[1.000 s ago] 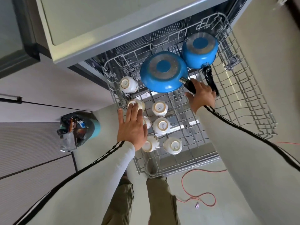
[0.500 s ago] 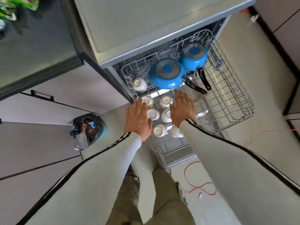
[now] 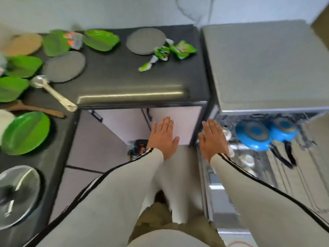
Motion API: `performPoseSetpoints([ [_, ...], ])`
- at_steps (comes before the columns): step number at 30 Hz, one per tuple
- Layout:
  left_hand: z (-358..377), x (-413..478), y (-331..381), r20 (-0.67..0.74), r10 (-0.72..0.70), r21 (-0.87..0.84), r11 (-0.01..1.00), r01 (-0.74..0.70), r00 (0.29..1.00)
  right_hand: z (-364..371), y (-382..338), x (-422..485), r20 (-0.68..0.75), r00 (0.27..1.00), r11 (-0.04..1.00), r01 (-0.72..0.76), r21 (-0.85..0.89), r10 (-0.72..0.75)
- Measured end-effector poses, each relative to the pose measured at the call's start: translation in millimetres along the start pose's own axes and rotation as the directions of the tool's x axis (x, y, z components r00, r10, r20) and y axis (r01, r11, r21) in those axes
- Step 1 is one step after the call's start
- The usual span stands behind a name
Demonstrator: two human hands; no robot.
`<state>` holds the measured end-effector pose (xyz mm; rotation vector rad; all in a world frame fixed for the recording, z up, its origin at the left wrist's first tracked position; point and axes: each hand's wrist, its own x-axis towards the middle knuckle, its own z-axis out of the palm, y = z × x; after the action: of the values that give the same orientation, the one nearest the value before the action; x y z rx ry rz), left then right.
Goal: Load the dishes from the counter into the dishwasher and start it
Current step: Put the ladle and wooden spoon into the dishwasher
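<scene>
On the dark tabletop, well to the left of the left hand and out of its touch: a round green plate near the front edge, with a glass lid lower down, nearer the body. Just beyond the plate, a wooden spoon and a metal spoon. Farther up and left of that hand: several leaf-shaped green plates, two grey round mats and a tan round mat. Straight above the left hand, at the back of the tabletop: crumpled green wrappers.

Left hand flat and released, fingers straight and together, palm down, grasping nothing, in the air in front of a pale cabinet door. Just left of its wrist, down on the floor, a dark bin, blurred.

Right hand likewise flat and released, fingers straight, holding nothing, over the left edge of the pulled-out dishwasher rack. Just right of it, upside down in the rack, a blue frying pan. Next to the pan, farther right, a blue saucepan; touching or only beside it, cannot tell. Black handles of both pointing toward the body. Below and just right of the right wrist: white cups, blurred. Above the right hand: the grey dishwasher top.
</scene>
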<state>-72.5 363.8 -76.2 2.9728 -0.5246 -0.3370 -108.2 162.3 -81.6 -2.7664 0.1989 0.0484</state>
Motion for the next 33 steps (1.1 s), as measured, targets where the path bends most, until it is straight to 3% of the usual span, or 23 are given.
performPoseSetpoints([
  [6, -35, -1, -109, -0.13, -0.148, -0.029, 0.989, 0.146, 0.98, 16, -113, 66, -0.039, 0.957, 0.958, 0.287, 0.009, -0.286],
  [14, -52, 40, -197, -0.174, -0.328, -0.075, 0.945, 0.319, 0.929, 41, -224, 170, -0.029, 0.872, 0.872, 0.489, 0.017, -0.488],
  [22, -74, 115, -263, -0.192, -0.564, -0.16, 0.825, 0.542, 0.803, 68, -297, 288, 0.077, 0.745, 0.749, 0.657, 0.083, -0.662],
  [28, -91, 150, -298, -0.186, -0.773, -0.207, 0.635, 0.745, 0.607, 89, -358, 349, 0.126, 0.603, 0.616, 0.776, 0.136, -0.788],
  [33, -99, 140, -327, -0.192, -0.947, -0.242, 0.3, 0.923, 0.257, 103, -400, 358, 0.172, 0.488, 0.516, 0.83, 0.211, -0.856],
])
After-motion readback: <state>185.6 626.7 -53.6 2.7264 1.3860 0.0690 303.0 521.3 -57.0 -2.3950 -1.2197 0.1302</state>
